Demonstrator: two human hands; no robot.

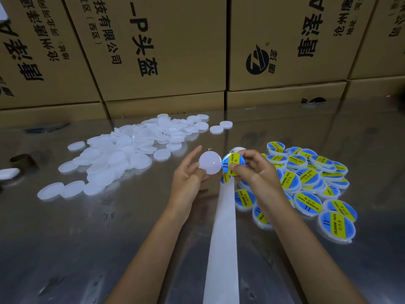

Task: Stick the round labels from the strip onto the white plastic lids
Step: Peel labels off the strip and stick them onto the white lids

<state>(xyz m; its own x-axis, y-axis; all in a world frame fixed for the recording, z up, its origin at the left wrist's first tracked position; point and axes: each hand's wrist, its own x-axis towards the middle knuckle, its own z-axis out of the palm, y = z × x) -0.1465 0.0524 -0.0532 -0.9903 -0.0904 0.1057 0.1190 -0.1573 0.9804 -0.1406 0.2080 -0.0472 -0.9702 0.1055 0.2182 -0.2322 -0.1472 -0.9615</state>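
Head view: a wall of brown cardboard cartons [166, 51] printed with black characters closes off the back of the shiny metal surface [87, 238]; a loose heap of blank white plastic lids [122, 154] spreads over its left half, flat translucent discs lying overlapped, with two strays just beyond the heap's far right end; a pile of labelled lids [311, 183] sits to the right, each face blue with a yellow band reading SOLDERING PASTE; a dark cardboard ring [22, 161] and a white object cut off by the frame lie at the far left edge. Nothing stands between the two hands, though the right forearm crosses over the near part of the labelled pile. The left hand [188, 174] holds one blank lid [210, 162] up off the surface, thumb curled under its rim, fingers fairly straight behind it. The right hand [254, 170] pinches a round blue and yellow label [232, 164] between thumb and fingertips, its grip pressed together on the label's edge, just beside the held lid; whether they touch is unclear. The white backing strip [223, 238], smooth and matte, runs from below the label to the lower frame edge.
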